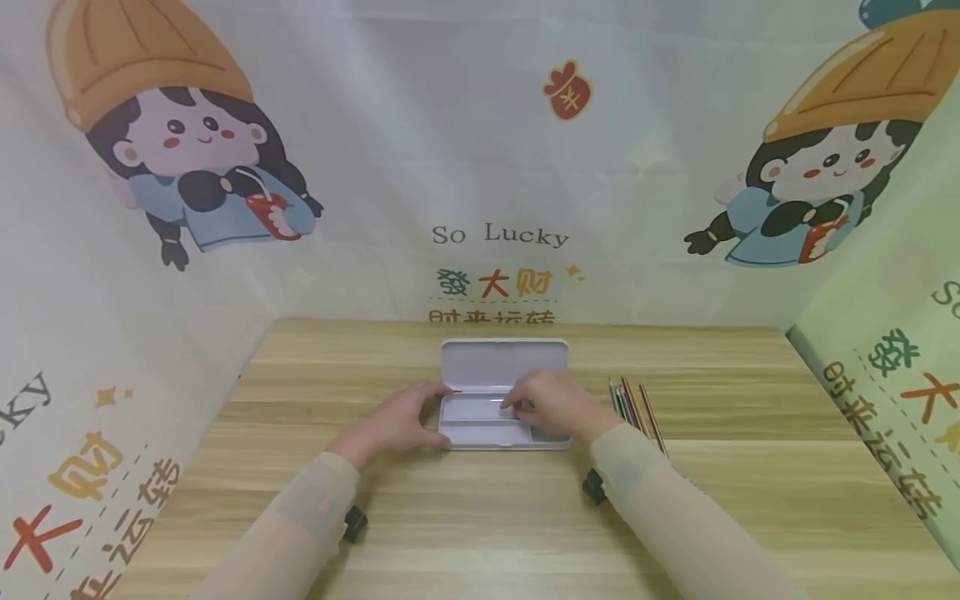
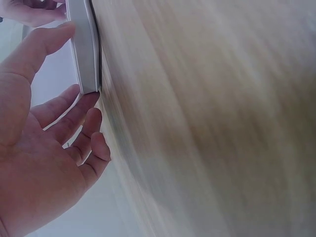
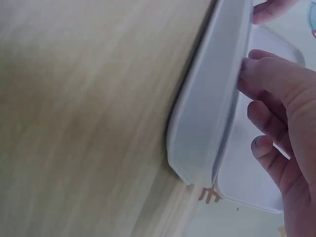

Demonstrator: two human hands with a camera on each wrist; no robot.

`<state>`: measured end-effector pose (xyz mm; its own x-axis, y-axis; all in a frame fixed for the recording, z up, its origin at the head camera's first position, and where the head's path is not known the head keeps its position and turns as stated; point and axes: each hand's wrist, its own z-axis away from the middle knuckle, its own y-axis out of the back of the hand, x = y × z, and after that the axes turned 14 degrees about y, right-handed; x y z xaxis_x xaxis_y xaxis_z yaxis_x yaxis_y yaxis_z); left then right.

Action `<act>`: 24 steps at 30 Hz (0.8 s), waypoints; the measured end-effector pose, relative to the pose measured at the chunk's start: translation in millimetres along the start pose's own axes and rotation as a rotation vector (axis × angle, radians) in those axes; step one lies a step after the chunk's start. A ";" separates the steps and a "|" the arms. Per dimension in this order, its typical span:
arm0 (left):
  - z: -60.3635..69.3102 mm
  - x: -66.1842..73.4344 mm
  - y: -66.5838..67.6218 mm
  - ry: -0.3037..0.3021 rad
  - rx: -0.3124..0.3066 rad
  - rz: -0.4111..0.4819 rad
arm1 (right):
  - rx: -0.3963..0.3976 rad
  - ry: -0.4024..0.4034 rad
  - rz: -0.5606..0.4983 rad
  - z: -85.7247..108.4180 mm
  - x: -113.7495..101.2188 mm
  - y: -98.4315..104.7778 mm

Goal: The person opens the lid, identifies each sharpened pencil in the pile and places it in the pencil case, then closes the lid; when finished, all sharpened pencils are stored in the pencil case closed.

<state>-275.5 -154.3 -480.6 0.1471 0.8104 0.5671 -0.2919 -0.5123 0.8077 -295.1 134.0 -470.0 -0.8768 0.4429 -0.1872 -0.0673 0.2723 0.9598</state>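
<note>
A white pencil box (image 1: 487, 435) lies on the table with its lid (image 1: 480, 363) raised at the back and long compartments inside. My left hand (image 1: 396, 423) holds its left end, thumb at the front corner and fingers toward the back corner. In the left wrist view, the thumb and fingertips of that left hand (image 2: 47, 148) meet the box wall (image 2: 86, 49). My right hand (image 1: 558, 406) reaches over the box's right half, fingers bent down into the back compartment. In the right wrist view the box wall (image 3: 197, 123) partly hides its fingertips, so anything between them cannot be seen.
Several coloured pencils (image 1: 633, 408) lie loose on the wooden table (image 1: 480, 517), right of the box and partly behind the right forearm. A printed cloth (image 1: 495, 167) hangs behind the table and along both sides.
</note>
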 end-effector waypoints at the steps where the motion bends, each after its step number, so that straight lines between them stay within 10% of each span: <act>1: 0.0 0.1 0.3 -0.001 0.001 0.000 | 0.012 -0.003 -0.015 0.7 0.0 1.2; 24: 1.0 1.7 1.8 0.019 -0.012 -0.002 | 0.182 -0.188 -0.032 36.7 -7.0 18.4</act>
<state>-274.8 -154.2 -478.0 0.1300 0.8169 0.5619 -0.3031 -0.5069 0.8070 -272.7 167.3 -458.7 -0.7704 0.5783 -0.2684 0.0085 0.4303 0.9027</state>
